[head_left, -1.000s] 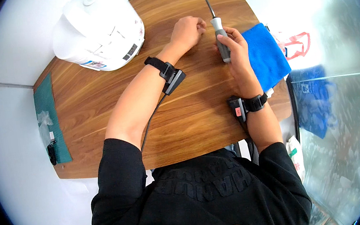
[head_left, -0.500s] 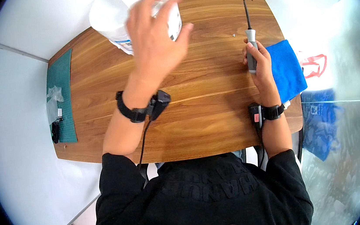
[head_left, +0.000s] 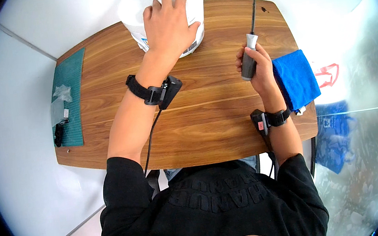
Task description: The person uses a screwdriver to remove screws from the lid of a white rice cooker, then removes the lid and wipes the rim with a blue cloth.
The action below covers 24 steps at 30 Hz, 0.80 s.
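My left hand (head_left: 168,28) lies over the top of a white rounded object (head_left: 194,11) at the far side of the table. Its fingers are stretched and spread, the thumb out to the right. The hand covers much of that object, and its far part runs out of the picture, so I cannot tell its kind. A screwdriver (head_left: 251,49) with a grey handle and a dark shaft is held in my right hand (head_left: 261,66). The fingers wrap round the handle, and the tip points away from me, slightly right, above the table.
A folded blue cloth (head_left: 298,79) lies at the right edge of the wooden table (head_left: 199,130). On the left, a green cutting mat (head_left: 71,70) carries clear plastic packaging (head_left: 62,94) and a small black item (head_left: 59,134). A small dark thing (head_left: 264,9) lies at the far right.
My left hand has come to rest over the white object, which appears farther right in view. My right hand has shifted left with the screwdriver, now slightly tilted. The whole view has shifted a little.
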Each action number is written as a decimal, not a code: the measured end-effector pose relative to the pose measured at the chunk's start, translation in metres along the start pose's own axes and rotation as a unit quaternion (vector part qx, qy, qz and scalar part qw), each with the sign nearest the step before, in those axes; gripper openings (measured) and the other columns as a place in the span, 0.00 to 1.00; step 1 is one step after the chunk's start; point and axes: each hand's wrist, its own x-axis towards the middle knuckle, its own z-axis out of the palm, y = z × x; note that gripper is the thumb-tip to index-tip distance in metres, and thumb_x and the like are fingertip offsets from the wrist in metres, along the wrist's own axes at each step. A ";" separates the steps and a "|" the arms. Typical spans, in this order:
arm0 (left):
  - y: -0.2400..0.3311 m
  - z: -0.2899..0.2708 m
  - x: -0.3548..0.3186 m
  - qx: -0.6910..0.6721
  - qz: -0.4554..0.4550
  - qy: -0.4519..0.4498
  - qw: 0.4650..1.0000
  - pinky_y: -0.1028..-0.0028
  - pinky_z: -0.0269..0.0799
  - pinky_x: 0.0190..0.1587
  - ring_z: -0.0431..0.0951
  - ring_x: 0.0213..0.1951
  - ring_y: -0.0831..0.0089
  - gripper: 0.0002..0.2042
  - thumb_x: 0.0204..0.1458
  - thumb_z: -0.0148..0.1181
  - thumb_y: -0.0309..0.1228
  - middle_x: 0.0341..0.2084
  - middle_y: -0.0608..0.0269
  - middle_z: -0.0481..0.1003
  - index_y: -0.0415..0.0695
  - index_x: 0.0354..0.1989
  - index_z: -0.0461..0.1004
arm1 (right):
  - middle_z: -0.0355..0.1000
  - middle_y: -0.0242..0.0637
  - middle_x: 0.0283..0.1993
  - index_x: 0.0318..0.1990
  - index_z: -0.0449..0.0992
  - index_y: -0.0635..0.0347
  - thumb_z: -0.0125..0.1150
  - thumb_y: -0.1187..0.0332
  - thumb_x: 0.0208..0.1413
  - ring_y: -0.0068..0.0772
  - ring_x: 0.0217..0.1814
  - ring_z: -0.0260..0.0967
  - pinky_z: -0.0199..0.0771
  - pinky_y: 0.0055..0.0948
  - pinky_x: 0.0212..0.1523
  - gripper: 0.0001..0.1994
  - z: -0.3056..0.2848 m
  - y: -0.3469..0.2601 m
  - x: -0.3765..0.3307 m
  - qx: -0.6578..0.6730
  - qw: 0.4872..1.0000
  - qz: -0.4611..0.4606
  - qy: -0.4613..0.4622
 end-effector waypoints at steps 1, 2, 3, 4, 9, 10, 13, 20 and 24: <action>0.000 -0.002 0.000 -0.009 0.003 -0.003 1.000 0.52 0.63 0.62 0.73 0.57 0.51 0.31 0.40 0.76 0.45 0.67 0.51 0.61 0.45 0.53 0.76 | 0.74 0.37 0.35 0.43 0.70 0.59 0.55 0.69 0.64 0.30 0.32 0.73 0.75 0.29 0.30 0.05 0.002 0.000 0.001 -0.003 1.000 0.001 -0.006; 0.000 -0.004 -0.001 -0.018 0.005 -0.007 1.000 0.53 0.63 0.63 0.74 0.57 0.51 0.30 0.41 0.76 0.44 0.67 0.51 0.61 0.44 0.53 0.76 | 0.74 0.37 0.35 0.43 0.70 0.58 0.55 0.69 0.64 0.29 0.32 0.73 0.75 0.30 0.30 0.05 0.004 -0.001 0.002 -0.006 1.000 0.002 -0.012; -0.001 -0.007 -0.003 -0.031 0.007 -0.011 0.999 0.52 0.63 0.63 0.73 0.58 0.51 0.29 0.41 0.75 0.43 0.68 0.52 0.61 0.45 0.52 0.76 | 0.74 0.37 0.34 0.43 0.70 0.58 0.56 0.69 0.64 0.29 0.32 0.73 0.76 0.30 0.30 0.05 0.006 -0.001 0.003 -0.010 1.000 0.004 -0.017; -0.003 -0.011 -0.006 -0.044 0.008 -0.015 0.999 0.52 0.63 0.64 0.72 0.59 0.51 0.28 0.42 0.75 0.42 0.68 0.53 0.60 0.45 0.52 0.76 | 0.74 0.36 0.34 0.42 0.70 0.58 0.56 0.68 0.64 0.28 0.32 0.73 0.75 0.28 0.30 0.05 0.010 -0.003 0.002 -0.017 1.000 0.004 -0.016; -0.017 -0.039 -0.021 -0.118 0.013 -0.060 0.991 0.51 0.64 0.65 0.66 0.64 0.51 0.25 0.41 0.74 0.35 0.70 0.60 0.59 0.48 0.50 0.75 | 0.73 0.35 0.33 0.41 0.70 0.58 0.59 0.70 0.62 0.26 0.31 0.73 0.75 0.27 0.28 0.05 0.017 -0.007 -0.001 -0.031 0.999 -0.008 -0.024; -0.021 -0.045 -0.025 -0.136 0.014 -0.073 0.988 0.51 0.64 0.65 0.65 0.65 0.51 0.25 0.40 0.74 0.33 0.70 0.61 0.59 0.49 0.50 0.75 | 0.73 0.35 0.33 0.41 0.70 0.58 0.59 0.70 0.62 0.26 0.31 0.73 0.74 0.27 0.27 0.05 0.018 -0.008 -0.002 -0.033 0.999 -0.010 -0.023; -0.036 -0.058 -0.037 -0.173 0.030 -0.088 0.981 0.52 0.64 0.65 0.62 0.67 0.50 0.26 0.37 0.74 0.30 0.70 0.61 0.58 0.50 0.49 0.75 | 0.73 0.34 0.31 0.39 0.70 0.57 0.62 0.71 0.60 0.26 0.29 0.72 0.74 0.26 0.26 0.06 0.024 -0.009 -0.002 -0.028 0.999 -0.007 -0.017; -0.060 -0.068 -0.057 -0.253 0.070 -0.058 0.963 0.54 0.61 0.66 0.61 0.67 0.53 0.26 0.37 0.71 0.28 0.69 0.61 0.58 0.53 0.50 0.75 | 0.71 0.33 0.29 0.36 0.70 0.56 0.67 0.74 0.55 0.25 0.25 0.71 0.71 0.25 0.23 0.09 0.037 -0.013 -0.007 -0.035 0.997 -0.010 -0.066; -0.061 -0.071 -0.067 -0.163 0.066 -0.034 0.984 0.49 0.45 0.69 0.54 0.70 0.53 0.25 0.43 0.69 0.32 0.70 0.59 0.56 0.58 0.54 0.76 | 0.72 0.33 0.30 0.41 0.73 0.60 0.67 0.75 0.54 0.24 0.24 0.70 0.70 0.24 0.22 0.10 0.043 -0.014 -0.006 -0.086 0.992 -0.036 -0.079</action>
